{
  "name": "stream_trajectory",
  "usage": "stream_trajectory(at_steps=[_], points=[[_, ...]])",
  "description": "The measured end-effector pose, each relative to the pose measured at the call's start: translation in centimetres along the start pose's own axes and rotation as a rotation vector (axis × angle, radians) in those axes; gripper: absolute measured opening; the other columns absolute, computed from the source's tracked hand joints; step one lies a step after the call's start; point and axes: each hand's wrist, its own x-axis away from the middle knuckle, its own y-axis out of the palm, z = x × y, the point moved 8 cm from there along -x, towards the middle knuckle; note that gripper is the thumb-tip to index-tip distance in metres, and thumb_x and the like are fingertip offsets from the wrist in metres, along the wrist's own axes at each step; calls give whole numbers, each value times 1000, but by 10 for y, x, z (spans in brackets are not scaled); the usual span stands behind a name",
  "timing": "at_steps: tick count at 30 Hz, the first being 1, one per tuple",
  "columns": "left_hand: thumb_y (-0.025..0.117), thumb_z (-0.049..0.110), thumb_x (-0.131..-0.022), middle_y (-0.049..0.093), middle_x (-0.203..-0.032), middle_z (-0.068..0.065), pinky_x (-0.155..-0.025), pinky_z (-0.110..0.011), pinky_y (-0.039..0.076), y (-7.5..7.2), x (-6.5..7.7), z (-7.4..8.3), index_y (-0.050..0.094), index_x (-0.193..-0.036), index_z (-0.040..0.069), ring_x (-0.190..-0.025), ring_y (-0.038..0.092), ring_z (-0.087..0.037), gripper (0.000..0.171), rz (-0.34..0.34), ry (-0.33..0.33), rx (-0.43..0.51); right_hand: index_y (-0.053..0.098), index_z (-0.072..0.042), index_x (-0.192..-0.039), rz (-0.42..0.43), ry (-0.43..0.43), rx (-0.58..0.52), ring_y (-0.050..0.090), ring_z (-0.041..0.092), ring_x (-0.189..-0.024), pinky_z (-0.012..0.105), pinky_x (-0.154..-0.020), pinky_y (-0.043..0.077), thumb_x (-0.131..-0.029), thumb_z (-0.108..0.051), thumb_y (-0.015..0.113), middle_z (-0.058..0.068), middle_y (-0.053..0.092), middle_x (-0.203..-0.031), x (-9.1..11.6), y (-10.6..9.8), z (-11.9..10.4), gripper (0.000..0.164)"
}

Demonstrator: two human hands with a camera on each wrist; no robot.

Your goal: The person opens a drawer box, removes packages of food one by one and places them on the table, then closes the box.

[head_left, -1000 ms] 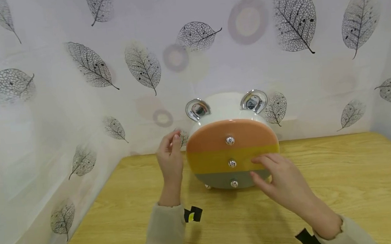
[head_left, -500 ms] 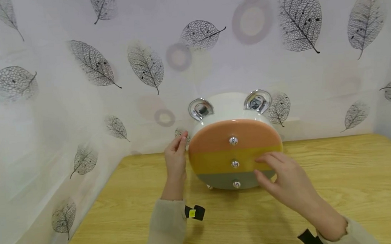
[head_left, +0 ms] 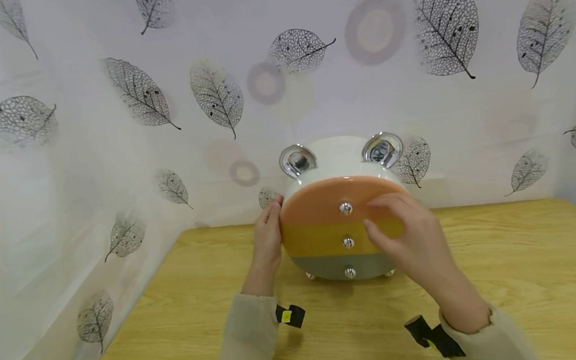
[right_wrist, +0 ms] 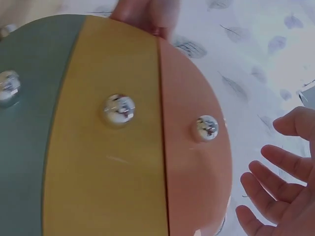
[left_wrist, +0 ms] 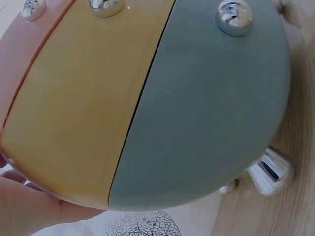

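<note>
A small frog-shaped drawer cabinet point(head_left: 339, 238) stands on the table, its front split into orange, yellow and grey-green drawers. Each drawer has one round chrome knob, such as the orange drawer's top knob point(head_left: 346, 208). My left hand point(head_left: 267, 237) rests against the cabinet's left side; in the left wrist view that hand point(left_wrist: 39, 209) lies along the yellow drawer's edge, its fingertips partly hidden. My right hand point(head_left: 414, 235) hovers before the right part of the front, thumb and fingers apart. The right wrist view shows these fingers point(right_wrist: 275, 182) loosely bent, holding nothing, near the orange drawer point(right_wrist: 197, 172).
Two chrome eye-like rings top the cabinet, the right ring point(head_left: 383, 150) near the wall. Short chrome feet point(left_wrist: 270, 172) carry it on the wood-grain table point(head_left: 515, 275). Behind and at the left hangs a leaf-patterned covering point(head_left: 197, 35). Black straps point(head_left: 291, 316) show at both wrists.
My left hand has moved right until it meets the cabinet's side. My right hand has risen from the yellow drawer's level to the orange one. The drawers look unchanged.
</note>
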Motion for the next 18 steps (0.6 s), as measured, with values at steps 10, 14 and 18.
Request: stream_trajectory(at_steps=[10, 14, 18], points=[[39, 20, -95, 41, -133, -12, -101, -33, 27, 3, 4, 2, 47, -125, -2, -123, 34, -21, 38, -10, -1, 16, 63, 5, -89, 97, 41, -67, 55, 26, -87, 33, -78, 40, -65, 2, 72, 15, 63, -89, -16, 0, 6, 27], [38, 19, -95, 41, -133, -12, -101, -32, 26, 2, 4, 2, 47, -125, -2, -123, 33, -20, 38, 0, 4, 27, 63, 4, -86, 123, -6, -73, 55, 27, -86, 33, -77, 40, -64, 0, 72, 15, 63, -87, -16, 9, 8, 24], [38, 18, -95, 42, -132, -12, -101, -31, 26, 2, 4, 2, 47, -125, -3, -123, 33, -20, 37, 9, 8, 39, 63, 3, -84, 150, -72, -26, 55, 28, -86, 35, -79, 42, -65, -2, 71, 14, 63, -85, -15, 20, 7, 22]])
